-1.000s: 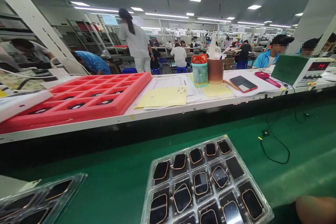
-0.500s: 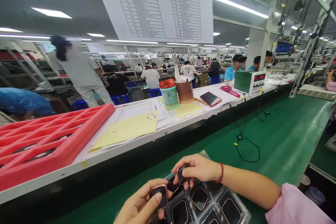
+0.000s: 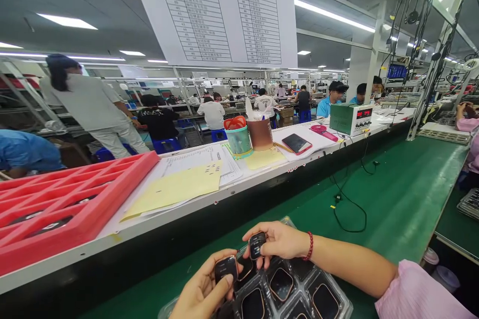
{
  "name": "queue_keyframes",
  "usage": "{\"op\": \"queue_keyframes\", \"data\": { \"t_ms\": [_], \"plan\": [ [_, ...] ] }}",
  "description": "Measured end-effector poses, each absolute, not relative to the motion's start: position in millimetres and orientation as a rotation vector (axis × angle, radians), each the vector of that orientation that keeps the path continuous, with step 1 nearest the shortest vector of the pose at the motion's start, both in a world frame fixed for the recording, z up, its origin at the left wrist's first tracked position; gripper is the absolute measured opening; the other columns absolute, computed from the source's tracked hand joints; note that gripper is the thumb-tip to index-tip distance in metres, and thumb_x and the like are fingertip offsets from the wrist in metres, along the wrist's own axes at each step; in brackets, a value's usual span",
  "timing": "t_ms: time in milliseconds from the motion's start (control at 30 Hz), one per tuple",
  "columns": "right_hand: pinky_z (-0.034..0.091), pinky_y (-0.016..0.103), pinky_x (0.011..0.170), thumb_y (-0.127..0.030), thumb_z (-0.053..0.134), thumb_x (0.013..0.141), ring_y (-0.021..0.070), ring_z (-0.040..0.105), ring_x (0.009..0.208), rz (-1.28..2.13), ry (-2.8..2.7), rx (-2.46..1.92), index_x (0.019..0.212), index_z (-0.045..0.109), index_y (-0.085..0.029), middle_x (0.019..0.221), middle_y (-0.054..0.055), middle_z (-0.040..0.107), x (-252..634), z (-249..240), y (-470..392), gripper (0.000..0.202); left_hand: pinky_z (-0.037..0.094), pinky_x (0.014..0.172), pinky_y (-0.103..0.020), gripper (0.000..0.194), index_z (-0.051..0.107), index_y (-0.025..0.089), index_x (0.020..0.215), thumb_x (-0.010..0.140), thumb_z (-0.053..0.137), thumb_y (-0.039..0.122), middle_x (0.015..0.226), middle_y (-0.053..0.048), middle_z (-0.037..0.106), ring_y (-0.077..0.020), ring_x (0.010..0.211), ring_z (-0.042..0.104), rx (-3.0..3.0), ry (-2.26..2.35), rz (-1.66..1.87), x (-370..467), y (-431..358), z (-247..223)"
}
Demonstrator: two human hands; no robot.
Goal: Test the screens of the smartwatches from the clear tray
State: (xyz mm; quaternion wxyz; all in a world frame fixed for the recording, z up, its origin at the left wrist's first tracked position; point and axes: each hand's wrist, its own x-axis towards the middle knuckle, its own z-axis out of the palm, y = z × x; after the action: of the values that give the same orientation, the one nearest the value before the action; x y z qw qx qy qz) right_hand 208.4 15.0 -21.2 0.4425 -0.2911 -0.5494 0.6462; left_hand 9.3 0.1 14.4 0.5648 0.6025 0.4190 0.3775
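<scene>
My left hand (image 3: pixel 204 289) grips a black smartwatch case (image 3: pixel 226 267) with a copper-coloured rim, thumb across its face. Just right of it, my right hand (image 3: pixel 284 240) pinches a second such watch case (image 3: pixel 256 245) between thumb and fingers. Small pale markings show on both dark faces, too small to read. The two cases are close together but apart. Below both hands lies a clear plastic tray (image 3: pixel 346 304), whose compartments hold several similar cases, among them one watch case (image 3: pixel 281 284) at the middle. Its left part is hidden behind my left hand.
A green work surface (image 3: pixel 404 179) stretches right, with a black cable (image 3: pixel 350 231) on it. On the ledge stand a red foam tray (image 3: pixel 90 209), a yellow sheet (image 3: pixel 175 187), cups, a phone (image 3: pixel 297 143) and a green power supply (image 3: pixel 350 119). Other people work beyond.
The camera view has shifted slightly and is sharper. Both watch cases have turned a little, so that pale markings now show on their faces. Each hand keeps its hold.
</scene>
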Motion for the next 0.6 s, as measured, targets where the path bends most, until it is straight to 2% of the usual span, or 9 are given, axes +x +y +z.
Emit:
{"op": "queue_keyframes", "data": {
  "t_ms": [133, 233, 300, 400, 500, 600],
  "plan": [
    [0.051, 0.018, 0.048, -0.006, 0.063, 0.068, 0.0085, 0.062, 0.058, 1.571, -1.353, -0.751, 0.114, 0.053, -0.015, 0.093, 0.003, 0.063, 207.4, -21.2, 14.1, 0.048, 0.039, 0.046, -0.021, 0.060, 0.058, 0.019, 0.111, 0.063, 0.073, 0.051, 0.075, -0.003, 0.064, -0.0131, 0.054, 0.050, 1.372, 1.000, 0.902, 7.8, 1.0, 15.8],
    [0.054, 0.021, 0.054, -0.012, 0.071, 0.069, 0.0103, 0.065, 0.066, 1.577, -1.258, -0.765, 0.125, 0.049, -0.020, 0.109, 0.006, 0.059, 207.8, -18.5, 13.7, 0.060, 0.047, 0.058, -0.024, 0.070, 0.052, 0.022, 0.125, 0.064, 0.072, 0.052, 0.094, -0.006, 0.066, -0.0192, 0.074, 0.060, 1.238, 1.009, 0.909, 8.7, 0.9, 17.9],
    [0.056, 0.024, 0.060, -0.021, 0.075, 0.069, 0.0127, 0.066, 0.073, 1.628, -1.179, -0.721, 0.129, 0.047, -0.023, 0.115, 0.007, 0.056, 210.0, -15.9, 13.5, 0.067, 0.048, 0.062, -0.024, 0.075, 0.052, 0.022, 0.127, 0.062, 0.073, 0.054, 0.100, -0.007, 0.066, -0.0219, 0.084, 0.062, 1.186, 1.018, 0.912, 9.6, 1.0, 18.9],
    [0.055, 0.025, 0.059, -0.031, 0.082, 0.064, 0.0135, 0.066, 0.070, 1.722, -1.116, -0.651, 0.127, 0.050, -0.021, 0.106, 0.006, 0.060, 215.3, -13.1, 13.7, 0.071, 0.045, 0.056, -0.023, 0.078, 0.053, 0.022, 0.126, 0.059, 0.075, 0.055, 0.089, -0.005, 0.066, -0.0192, 0.072, 0.060, 1.201, 1.036, 0.917, 10.5, 1.3, 19.1],
    [0.052, 0.021, 0.051, -0.033, 0.085, 0.060, 0.0086, 0.060, 0.058, 1.753, -1.125, -0.652, 0.115, 0.058, -0.017, 0.098, 0.005, 0.063, 219.1, -12.3, 13.2, 0.063, 0.039, 0.050, -0.023, 0.077, 0.054, 0.021, 0.123, 0.058, 0.075, 0.056, 0.076, -0.002, 0.062, -0.0164, 0.060, 0.055, 1.268, 1.015, 0.912, 10.8, 0.6, 19.0],
    [0.047, 0.017, 0.047, -0.035, 0.084, 0.061, 0.0067, 0.055, 0.055, 1.719, -1.194, -0.679, 0.110, 0.062, -0.016, 0.096, 0.005, 0.064, 219.1, -11.8, 11.0, 0.058, 0.037, 0.048, -0.023, 0.071, 0.055, 0.020, 0.119, 0.060, 0.074, 0.054, 0.067, 0.000, 0.058, -0.0141, 0.053, 0.050, 1.336, 0.966, 0.879, 10.9, -0.9, 18.9]
  ]
}}
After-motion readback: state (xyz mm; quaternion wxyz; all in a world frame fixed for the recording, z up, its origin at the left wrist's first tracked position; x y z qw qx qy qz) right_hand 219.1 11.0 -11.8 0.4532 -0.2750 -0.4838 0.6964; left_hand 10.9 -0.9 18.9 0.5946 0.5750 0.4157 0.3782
